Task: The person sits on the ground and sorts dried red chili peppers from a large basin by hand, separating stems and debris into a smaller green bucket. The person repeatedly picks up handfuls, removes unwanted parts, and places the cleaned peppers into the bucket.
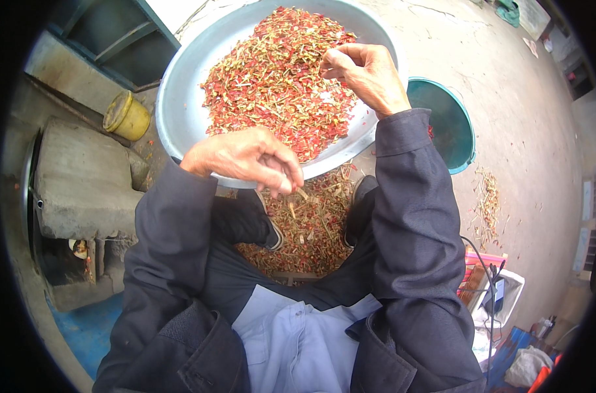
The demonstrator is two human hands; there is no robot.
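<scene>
A wide metal basin (182, 105) holds a heap of dried red chilli pieces (278, 83) mixed with yellowish stems. My left hand (251, 159) hangs over the basin's near rim, its fingers pinched around a small red chilli piece (294, 187). Just below those fingertips are pale stems (292, 210); whether they touch the hand is unclear. Above the right part of the heap, my right hand (361, 73) has thumb and fingers curled together. Anything between those fingertips is too small to make out.
Stems and chilli scraps (307, 236) cover the floor between my shoes. A green bucket (445, 127) stands right of the basin, with a small stem pile (488, 206) beyond. At left are a yellow tub (126, 117) and a concrete block (84, 177). A white basket (514, 294) sits lower right.
</scene>
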